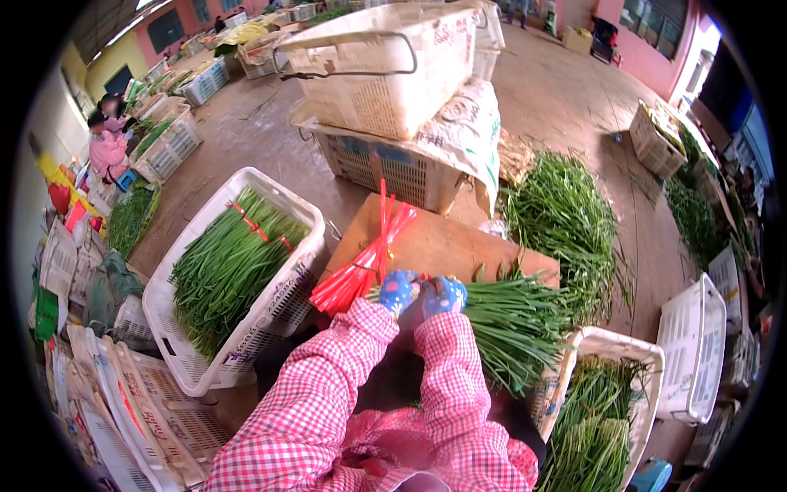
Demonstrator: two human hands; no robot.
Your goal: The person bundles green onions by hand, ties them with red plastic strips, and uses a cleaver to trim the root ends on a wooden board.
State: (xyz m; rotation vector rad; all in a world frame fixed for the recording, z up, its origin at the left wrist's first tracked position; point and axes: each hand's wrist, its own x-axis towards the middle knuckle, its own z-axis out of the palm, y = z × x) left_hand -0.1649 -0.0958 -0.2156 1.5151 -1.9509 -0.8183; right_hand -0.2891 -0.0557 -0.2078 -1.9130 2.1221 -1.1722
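Both of my hands wear blue patterned gloves and meet at the near edge of a wooden board (458, 243). My left hand (398, 291) and my right hand (444, 296) are closed around the stem end of a bunch of long green leafy stalks (516, 320), like garlic chives. The leaves fan out to the right, over the board's edge. Just left of my left hand lies a bundle of red plastic ties (356, 277), bound in the middle. In a white plastic crate (320, 227) at the left are similar green bunches (230, 264) with red ties around them.
Stacked white crates (381, 74) stand beyond the board, with a woven sack (467, 117) between them. A heap of loose greens (559, 215) lies on the floor at the right, beyond another crate of greens (655, 369). Two people in pink (107, 150) sit at the far left.
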